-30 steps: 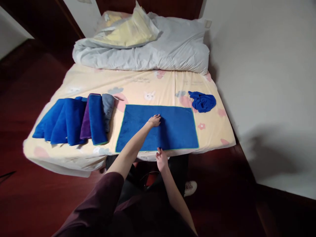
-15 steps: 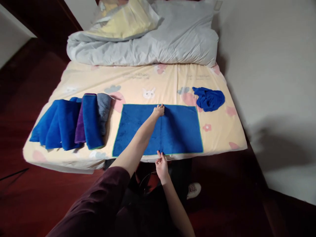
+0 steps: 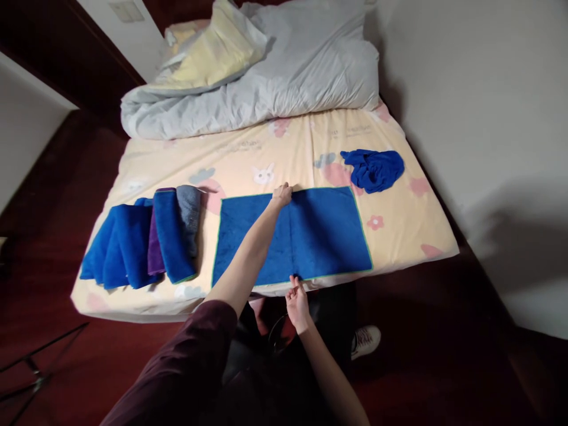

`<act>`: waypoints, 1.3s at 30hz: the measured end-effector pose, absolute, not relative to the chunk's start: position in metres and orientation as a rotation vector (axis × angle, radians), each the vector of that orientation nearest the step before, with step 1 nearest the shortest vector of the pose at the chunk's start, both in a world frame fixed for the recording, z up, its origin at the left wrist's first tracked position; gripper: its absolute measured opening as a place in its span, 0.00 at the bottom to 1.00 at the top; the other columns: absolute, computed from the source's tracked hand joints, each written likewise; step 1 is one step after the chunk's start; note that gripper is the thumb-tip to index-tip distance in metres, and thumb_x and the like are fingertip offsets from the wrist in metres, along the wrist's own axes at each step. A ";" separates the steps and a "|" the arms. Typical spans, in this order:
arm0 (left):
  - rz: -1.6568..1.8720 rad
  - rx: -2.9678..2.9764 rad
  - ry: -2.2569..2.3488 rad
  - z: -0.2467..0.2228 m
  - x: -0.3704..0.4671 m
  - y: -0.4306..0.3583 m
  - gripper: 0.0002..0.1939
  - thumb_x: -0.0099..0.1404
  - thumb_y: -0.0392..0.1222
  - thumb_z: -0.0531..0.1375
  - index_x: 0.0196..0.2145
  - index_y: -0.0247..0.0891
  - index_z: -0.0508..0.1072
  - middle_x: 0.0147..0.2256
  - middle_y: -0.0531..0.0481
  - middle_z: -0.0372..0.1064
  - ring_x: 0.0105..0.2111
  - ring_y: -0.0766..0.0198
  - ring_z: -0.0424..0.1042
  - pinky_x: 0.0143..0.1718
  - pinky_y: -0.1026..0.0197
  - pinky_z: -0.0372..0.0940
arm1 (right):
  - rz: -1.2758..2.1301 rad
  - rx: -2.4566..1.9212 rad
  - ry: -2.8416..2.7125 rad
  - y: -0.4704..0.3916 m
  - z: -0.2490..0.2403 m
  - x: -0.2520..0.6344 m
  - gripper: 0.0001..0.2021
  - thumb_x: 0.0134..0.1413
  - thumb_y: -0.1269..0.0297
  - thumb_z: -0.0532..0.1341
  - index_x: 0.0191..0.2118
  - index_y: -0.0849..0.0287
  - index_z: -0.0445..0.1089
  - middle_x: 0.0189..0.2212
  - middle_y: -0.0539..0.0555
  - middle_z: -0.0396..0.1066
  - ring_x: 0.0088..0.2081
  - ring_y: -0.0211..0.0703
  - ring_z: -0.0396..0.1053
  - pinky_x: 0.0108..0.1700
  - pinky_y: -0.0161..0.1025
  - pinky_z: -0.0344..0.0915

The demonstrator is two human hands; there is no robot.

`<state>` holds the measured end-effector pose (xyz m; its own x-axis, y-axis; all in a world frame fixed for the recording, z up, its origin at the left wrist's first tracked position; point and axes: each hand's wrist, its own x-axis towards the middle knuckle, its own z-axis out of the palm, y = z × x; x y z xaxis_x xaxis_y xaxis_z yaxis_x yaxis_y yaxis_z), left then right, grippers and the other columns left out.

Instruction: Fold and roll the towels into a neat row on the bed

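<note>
A blue towel (image 3: 326,236) with a thin green border lies spread flat along the bed's near edge, a faint crease running down its middle. My left hand (image 3: 281,194) reaches across it, fingers closed on the far edge near that crease. At the near edge, my right hand (image 3: 297,302) is turned palm up, its fingertips gripping the border at the crease; the thumb is hard to make out. My left forearm covers part of the towel's left half.
Left of the towel lie folded blue towels (image 3: 128,245), a purple cloth (image 3: 154,254) and a grey cloth (image 3: 190,207). A crumpled blue cloth (image 3: 375,170) is at the right. Behind is a rolled grey quilt (image 3: 310,65) on the patterned bed sheet (image 3: 239,168). A dark stand (image 3: 38,376) is on the floor.
The camera view has tilted and shifted, so the bed appears rotated. Both hands stay at the towel's far and near edges; the towel remains spread out.
</note>
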<state>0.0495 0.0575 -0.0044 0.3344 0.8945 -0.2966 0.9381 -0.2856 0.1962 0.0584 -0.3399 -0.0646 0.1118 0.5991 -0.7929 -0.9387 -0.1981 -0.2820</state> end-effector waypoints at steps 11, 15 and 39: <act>0.052 2.160 1.759 0.017 0.047 0.065 0.18 0.72 0.38 0.54 0.55 0.39 0.75 0.51 0.35 0.73 0.53 0.47 0.74 0.54 0.50 0.67 | 1.506 -0.999 0.471 -0.347 -0.057 0.059 0.08 0.60 0.64 0.68 0.45 0.52 0.76 0.58 0.54 0.76 0.38 0.36 0.74 0.41 0.33 0.75; 0.177 2.121 1.768 0.034 0.044 0.063 0.19 0.70 0.36 0.55 0.57 0.36 0.73 0.49 0.35 0.74 0.51 0.48 0.74 0.53 0.50 0.68 | 1.493 -1.010 0.484 -0.349 -0.052 0.059 0.08 0.58 0.63 0.69 0.43 0.52 0.75 0.54 0.55 0.77 0.44 0.40 0.77 0.42 0.35 0.75; 0.758 1.951 1.554 0.217 -0.023 0.022 0.16 0.63 0.33 0.58 0.48 0.33 0.77 0.36 0.45 0.77 0.33 0.61 0.76 0.42 0.58 0.73 | 0.631 -1.255 -0.119 -0.340 0.045 0.176 0.25 0.47 0.47 0.73 0.45 0.58 0.73 0.34 0.50 0.75 0.35 0.38 0.72 0.42 0.38 0.71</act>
